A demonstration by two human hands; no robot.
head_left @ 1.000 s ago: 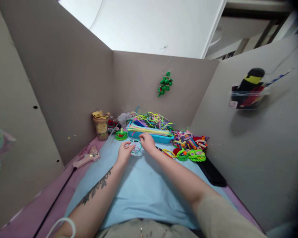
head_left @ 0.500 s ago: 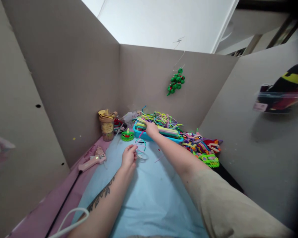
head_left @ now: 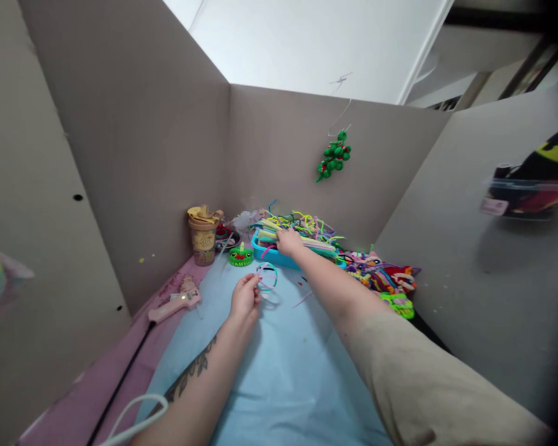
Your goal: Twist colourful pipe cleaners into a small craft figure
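My left hand (head_left: 244,297) pinches a small ring of teal and pink pipe cleaner (head_left: 266,276) just above the light blue mat (head_left: 279,365). My right hand (head_left: 289,241) reaches forward into the blue tray (head_left: 272,255) and rests on the straight pipe cleaners (head_left: 302,240) stacked in it. Whether its fingers grip one of them is hidden. A small green frog-like figure (head_left: 240,255) sits just left of the tray.
A pink glue gun (head_left: 175,300) with a black cord lies at left. A tan cup (head_left: 203,235) stands in the corner. Finished colourful pipe-cleaner pieces (head_left: 385,280) pile at right. A green ornament (head_left: 333,155) hangs on the back panel. Grey cardboard walls enclose the desk.
My right hand left the ring and reached forward into the blue tray. My left hand kept hold of the ring and stayed in place.
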